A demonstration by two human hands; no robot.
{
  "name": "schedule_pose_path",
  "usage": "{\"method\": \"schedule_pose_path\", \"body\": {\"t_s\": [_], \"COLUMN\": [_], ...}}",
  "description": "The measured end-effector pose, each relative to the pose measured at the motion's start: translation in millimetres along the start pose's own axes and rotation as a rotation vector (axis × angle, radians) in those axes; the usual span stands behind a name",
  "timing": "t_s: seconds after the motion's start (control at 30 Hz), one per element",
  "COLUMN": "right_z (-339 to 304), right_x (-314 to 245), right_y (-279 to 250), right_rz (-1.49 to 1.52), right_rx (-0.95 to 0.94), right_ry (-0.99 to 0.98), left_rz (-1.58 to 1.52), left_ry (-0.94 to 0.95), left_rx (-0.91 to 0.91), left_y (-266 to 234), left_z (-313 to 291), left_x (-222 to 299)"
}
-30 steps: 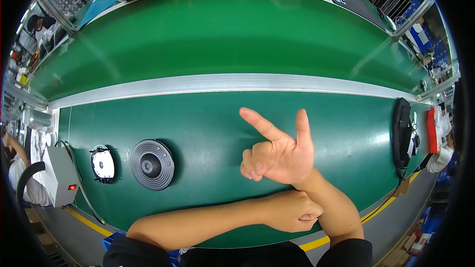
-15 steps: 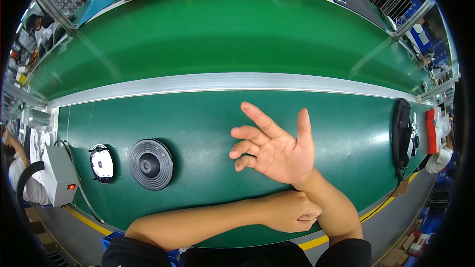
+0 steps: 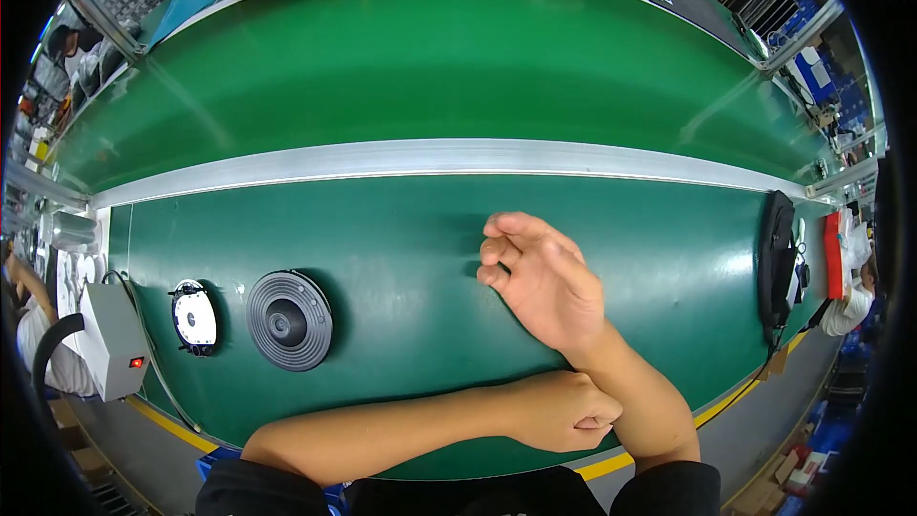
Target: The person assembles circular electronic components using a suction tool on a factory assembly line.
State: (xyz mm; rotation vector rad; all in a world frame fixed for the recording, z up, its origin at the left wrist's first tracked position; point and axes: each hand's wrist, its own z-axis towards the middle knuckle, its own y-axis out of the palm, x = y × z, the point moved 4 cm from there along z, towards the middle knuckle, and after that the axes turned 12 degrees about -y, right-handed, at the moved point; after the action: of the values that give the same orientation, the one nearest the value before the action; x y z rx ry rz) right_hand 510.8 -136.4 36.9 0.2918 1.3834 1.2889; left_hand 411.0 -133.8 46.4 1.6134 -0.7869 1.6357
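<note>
Now right hand (image 3: 544, 291) curls fingers (image 3: 497, 250) inward from earlier open spread, holding nothing above green worktop (image 3: 411, 229). Left hand (image 3: 564, 413) fisted, empty. Ribbed black disc (image 3: 289, 320) well apart to left, untouched.

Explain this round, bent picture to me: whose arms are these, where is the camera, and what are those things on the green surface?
The camera sits on a person's head and looks down through a very wide lens, which bends straight edges. The arms are that person's own. The right hand is raised over the green table, fingers loosely curled, holding nothing. The left hand rests as a fist at the near edge, against the right forearm, also empty. To the left lie a dark ribbed round speaker cone, a smaller white round part and a grey box with a red light. A dark object lies far right.
</note>
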Motion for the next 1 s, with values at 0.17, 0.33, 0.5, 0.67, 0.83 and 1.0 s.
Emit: {"method": "schedule_pose_path", "body": {"t_s": [0.17,0.33,0.5,0.67,0.83,1.0], "right_z": [-3.0,-3.4,-0.4,1.3,2.0,3.2], "right_x": [0.3,3.3,-0.3,0.2,2.5,-1.5], "right_y": [-6.6,-9.5,-7.9,-7.5,-10.7,-5.7], "right_rz": [-0.092,-0.12,-0.077,-0.007,0.005,0.039], "right_rx": [0.095,0.113,0.24,0.225,0.205,0.176], "right_ry": [-0.072,-0.061,0.035,0.076,0.086,0.058], "left_rz": [-0.01,-0.006,0.006,0.005,0.006,0.051], "left_ry": [0.002,0.003,-0.015,-0.037,-0.037,-0.015], "left_rx": [-0.008,-0.002,-0.016,-0.02,-0.016,-0.015], "left_y": [1.0,1.9,1.8,0.1,-1.2,1.5], "left_z": [1.2,0.1,1.5,2.1,1.3,0.0], "left_x": [-2.9,-1.6,-1.4,0.4,-1.8,3.2]}}
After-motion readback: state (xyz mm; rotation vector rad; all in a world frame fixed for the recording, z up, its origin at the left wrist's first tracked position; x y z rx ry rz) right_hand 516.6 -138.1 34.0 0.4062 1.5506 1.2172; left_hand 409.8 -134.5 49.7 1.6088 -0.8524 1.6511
